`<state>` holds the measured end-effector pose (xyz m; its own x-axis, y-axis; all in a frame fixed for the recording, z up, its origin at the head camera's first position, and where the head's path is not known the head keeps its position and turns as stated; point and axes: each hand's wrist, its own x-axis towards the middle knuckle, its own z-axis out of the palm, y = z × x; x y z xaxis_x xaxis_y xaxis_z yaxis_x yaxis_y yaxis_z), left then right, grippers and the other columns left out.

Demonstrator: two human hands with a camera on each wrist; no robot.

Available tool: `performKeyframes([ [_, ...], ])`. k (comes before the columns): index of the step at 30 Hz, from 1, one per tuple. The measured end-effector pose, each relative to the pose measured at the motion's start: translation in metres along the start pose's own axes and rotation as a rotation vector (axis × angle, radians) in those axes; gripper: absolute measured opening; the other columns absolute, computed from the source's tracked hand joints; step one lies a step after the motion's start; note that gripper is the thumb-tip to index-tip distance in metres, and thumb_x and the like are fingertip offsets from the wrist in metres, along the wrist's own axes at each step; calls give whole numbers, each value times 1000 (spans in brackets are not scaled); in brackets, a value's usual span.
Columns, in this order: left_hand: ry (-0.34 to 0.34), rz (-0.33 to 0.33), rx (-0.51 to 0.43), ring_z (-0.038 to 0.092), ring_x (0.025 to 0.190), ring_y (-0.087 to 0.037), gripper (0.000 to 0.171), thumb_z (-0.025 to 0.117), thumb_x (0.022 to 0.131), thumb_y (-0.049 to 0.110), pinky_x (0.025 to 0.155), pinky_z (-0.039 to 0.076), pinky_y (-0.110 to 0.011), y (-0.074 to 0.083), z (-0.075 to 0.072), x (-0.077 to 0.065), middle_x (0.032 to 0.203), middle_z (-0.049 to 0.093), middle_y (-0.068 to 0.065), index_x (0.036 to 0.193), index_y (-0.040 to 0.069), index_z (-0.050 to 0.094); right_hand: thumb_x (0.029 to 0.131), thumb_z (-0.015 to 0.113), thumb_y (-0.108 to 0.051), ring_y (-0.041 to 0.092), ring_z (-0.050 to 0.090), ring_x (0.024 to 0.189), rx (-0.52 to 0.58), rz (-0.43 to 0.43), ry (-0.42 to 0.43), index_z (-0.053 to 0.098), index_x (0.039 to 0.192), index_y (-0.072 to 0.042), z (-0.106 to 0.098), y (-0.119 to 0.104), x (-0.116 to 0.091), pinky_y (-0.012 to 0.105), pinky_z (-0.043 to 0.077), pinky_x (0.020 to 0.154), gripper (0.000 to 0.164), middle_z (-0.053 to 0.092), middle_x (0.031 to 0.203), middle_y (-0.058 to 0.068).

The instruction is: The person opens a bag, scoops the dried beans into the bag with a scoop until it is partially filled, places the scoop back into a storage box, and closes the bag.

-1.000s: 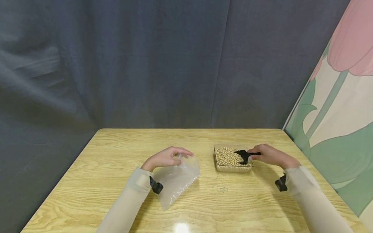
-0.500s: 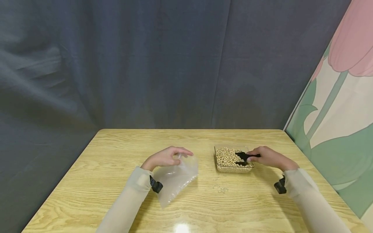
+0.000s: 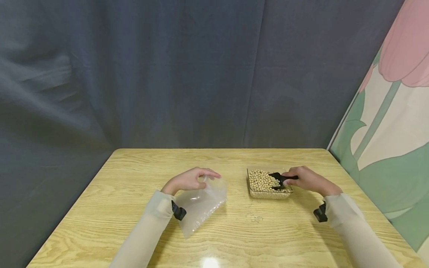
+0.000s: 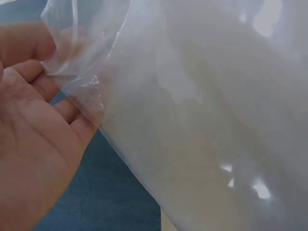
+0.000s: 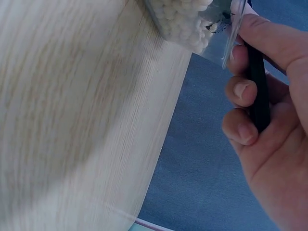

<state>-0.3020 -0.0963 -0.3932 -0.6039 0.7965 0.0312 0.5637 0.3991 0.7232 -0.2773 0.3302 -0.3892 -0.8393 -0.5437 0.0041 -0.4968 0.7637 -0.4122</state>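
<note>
My left hand [image 3: 187, 181] pinches the upper edge of a clear plastic bag [image 3: 205, 208], which hangs down over the table. In the left wrist view the bag [image 4: 192, 110] fills most of the frame, its rim caught between thumb and fingers. On the right, my right hand [image 3: 310, 180] grips a black scoop [image 3: 277, 177] by its handle. The scoop's blade is partly sunk in dried yellow beans [image 3: 261, 181]. A clear rectangular container [image 3: 269, 195] holds the beans. The right wrist view shows several fingers curled round the black handle [image 5: 260, 91], beside the container wall.
Under both hands is a light wood-grain table [image 3: 221, 242]. Small dark marks lie in front of the container. A dark blue curtain [image 3: 207, 74] hangs behind the table, and a flower-patterned panel [image 3: 385, 149] stands along the right side.
The scoop has shifted and tilted slightly among the beans; more of its blade shows now than half a second ago. My left hand and the bag have barely moved.
</note>
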Motion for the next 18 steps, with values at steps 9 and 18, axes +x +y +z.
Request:
performKeyframes([
  [9,7,-28,70,49,128,-29,57,48,83,-8,92,42,-37,1,-4,-1,142,51,-10,138,9,53,93,62,-18,23,65,89,-5,46,15,61,122,10,5,-1,-1,41,54,76,41,66,105,16],
  [18,6,-60,234,44,134,-28,58,45,83,-14,91,43,-35,10,0,1,141,52,-12,136,5,54,94,61,-23,39,62,103,79,96,23,59,124,10,10,0,-5,50,52,85,45,61,120,29],
])
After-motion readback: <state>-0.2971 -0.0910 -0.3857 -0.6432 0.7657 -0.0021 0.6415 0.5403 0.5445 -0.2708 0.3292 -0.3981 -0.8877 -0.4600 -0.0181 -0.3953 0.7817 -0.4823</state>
